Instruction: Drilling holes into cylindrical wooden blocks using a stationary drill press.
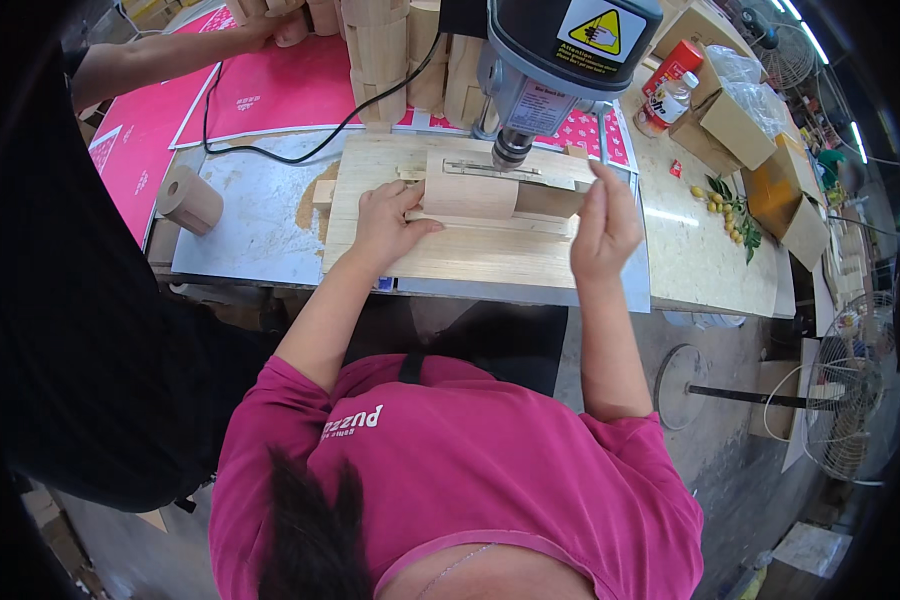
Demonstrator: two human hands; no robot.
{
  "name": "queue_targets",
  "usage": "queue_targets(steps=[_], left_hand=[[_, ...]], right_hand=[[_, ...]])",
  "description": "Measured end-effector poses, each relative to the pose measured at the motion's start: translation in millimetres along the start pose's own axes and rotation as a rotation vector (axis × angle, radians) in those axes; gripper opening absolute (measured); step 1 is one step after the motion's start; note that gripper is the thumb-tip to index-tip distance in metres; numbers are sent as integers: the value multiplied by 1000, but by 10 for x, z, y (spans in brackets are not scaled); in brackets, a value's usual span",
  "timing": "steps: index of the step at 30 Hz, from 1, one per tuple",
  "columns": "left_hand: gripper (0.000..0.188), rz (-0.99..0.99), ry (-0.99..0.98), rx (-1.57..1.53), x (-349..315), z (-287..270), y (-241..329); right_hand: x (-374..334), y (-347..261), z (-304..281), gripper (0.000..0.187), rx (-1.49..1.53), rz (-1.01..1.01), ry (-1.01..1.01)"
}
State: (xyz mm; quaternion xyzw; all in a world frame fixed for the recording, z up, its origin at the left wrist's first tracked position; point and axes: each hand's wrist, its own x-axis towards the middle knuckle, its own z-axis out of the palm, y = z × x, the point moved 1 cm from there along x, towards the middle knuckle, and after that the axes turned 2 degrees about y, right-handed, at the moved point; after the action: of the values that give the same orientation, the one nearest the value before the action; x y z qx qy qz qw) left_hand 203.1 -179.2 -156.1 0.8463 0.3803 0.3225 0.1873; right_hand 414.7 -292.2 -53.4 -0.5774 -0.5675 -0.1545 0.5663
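Observation:
A pale wooden cylinder (467, 198) lies on its side in a wooden jig on a flat board (420, 258). My left hand (388, 222) grips its left end, with the thumb stretched along its near side. Over the cylinder stands the grey drill press (545, 75), its metal chuck (512, 148) just above the wood; whether a bit touches the wood cannot be made out. My right hand (607, 225) is closed round the lower end of the press's metal lever (603, 138), to the right of the jig.
A holed wooden cylinder (190, 200) stands at the left. Behind, stacked cylinders (377, 60) and a black cable (320, 150) lie on pink sheets. Another person's hand (260, 32) touches cylinders at the far left. Bottle (668, 103), open cartons (738, 128) and yellow fruit (732, 215) lie right.

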Motion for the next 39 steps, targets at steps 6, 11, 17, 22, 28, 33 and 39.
queue_targets(steps=[6,11,17,22,28,33,39], left_hand=[[54,-11,-16,-2,3,1,17],[53,-27,-9,0,-29,12,-11],[53,122,124,71,96,233,314],[52,41,47,17,86,283,292],[53,-10,26,53,26,197,293],[53,-8,2,41,70,234,309],[53,-13,-14,48,73,224,320]], right_hand=[[-79,140,124,15,88,-30,23],[423,-102,-128,8,-18,-164,57],[1751,-77,-63,24,-251,-39,-129],[1716,-317,-2,35,-160,108,-189],[1016,-261,-219,23,-103,-168,-60],[353,-207,-170,10,66,-64,40],[-92,221,154,13,60,-172,54]])
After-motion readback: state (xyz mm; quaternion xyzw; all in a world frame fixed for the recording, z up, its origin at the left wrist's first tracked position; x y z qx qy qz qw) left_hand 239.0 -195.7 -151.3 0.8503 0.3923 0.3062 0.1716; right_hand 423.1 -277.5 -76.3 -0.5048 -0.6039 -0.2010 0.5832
